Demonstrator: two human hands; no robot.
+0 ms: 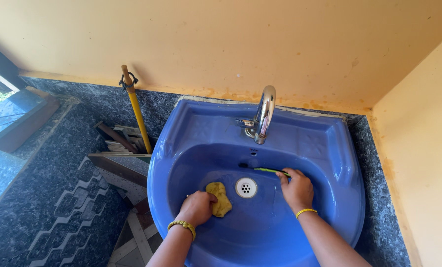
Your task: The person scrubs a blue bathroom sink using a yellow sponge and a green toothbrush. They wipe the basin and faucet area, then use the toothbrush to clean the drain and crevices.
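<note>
Blue wash basin (329,148) set into a dark speckled stone counter (379,198), viewed from straight above. Left hand (197,207) closed on a yellow sponge (221,198), pressed against the bowl floor just left of the round drain (246,187). Right hand (296,190) pinched around a green-handled brush (268,170), dark bristle end pointing left along the back slope of the bowl, just above the drain. Hands well apart, one either side of the drain. Chrome tap (264,114) arching right over all of it, so likely enough to bang knuckles or the brush on the spout with a hard stroke upward. Probably also easy to lose grip on a thin brush like that if wet, sending it skidding into the bowl. Sponge too big to go down the grate, so no worry there. Hard to tell whether any water is running or whether the bowl is wet at all. Fingertips of both hands tucked under, out of sight. Yellow-handled stick (136,116) leaning at the wall to the left, lower end hidden behind stacked wood scraps (122,143). Brush bristles mostly a dark smudge.
</note>
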